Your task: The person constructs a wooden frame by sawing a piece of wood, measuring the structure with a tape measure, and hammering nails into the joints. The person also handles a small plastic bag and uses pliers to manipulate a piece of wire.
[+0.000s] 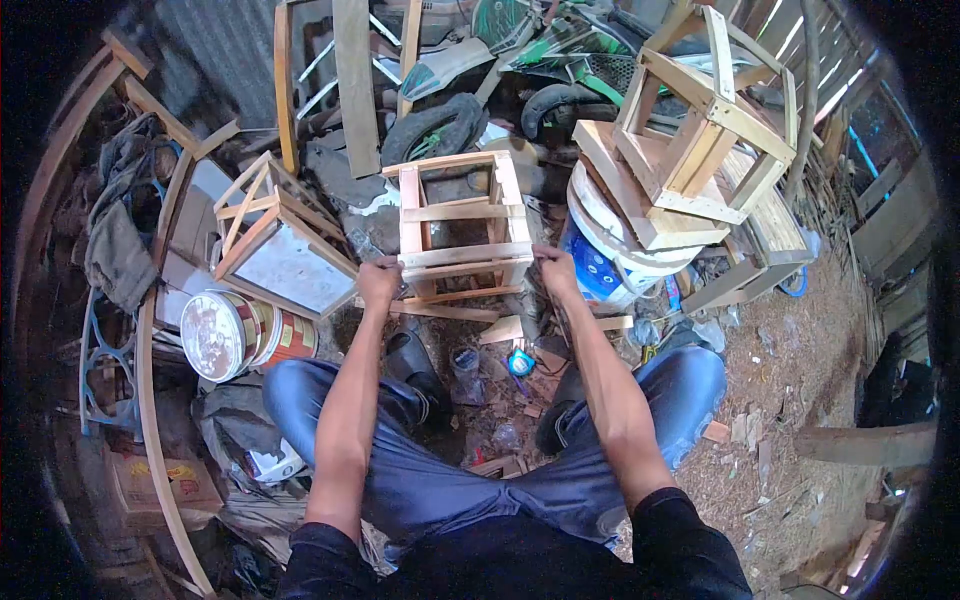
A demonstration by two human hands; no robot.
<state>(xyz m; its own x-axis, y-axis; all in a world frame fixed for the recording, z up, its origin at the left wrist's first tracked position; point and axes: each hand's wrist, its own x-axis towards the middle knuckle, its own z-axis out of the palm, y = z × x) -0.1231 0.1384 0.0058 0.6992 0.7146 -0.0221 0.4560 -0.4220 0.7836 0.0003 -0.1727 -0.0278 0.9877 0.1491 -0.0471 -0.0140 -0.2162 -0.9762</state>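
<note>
A small open frame of pale wooden slats [466, 254], shaped like a stool frame, stands on the ground in front of my knees. My left hand [379, 281] is closed at its left near corner, thumb and fingers against the wood. At the opposite near corner my right hand [556, 270] grips the frame in the same way. The far fingertips of both hands are partly hidden. Just below the frame lie a blue tape measure [519, 362] and a clear plastic cup [467, 368], between my feet.
A similar wooden frame [700, 140] sits on boards over a white-and-blue bucket [600, 262] at right. Another frame with a pale panel [290, 268] leans at left near a paint bucket [222, 335]. Motorbike parts [440, 130] lie behind; wood scraps litter the ground.
</note>
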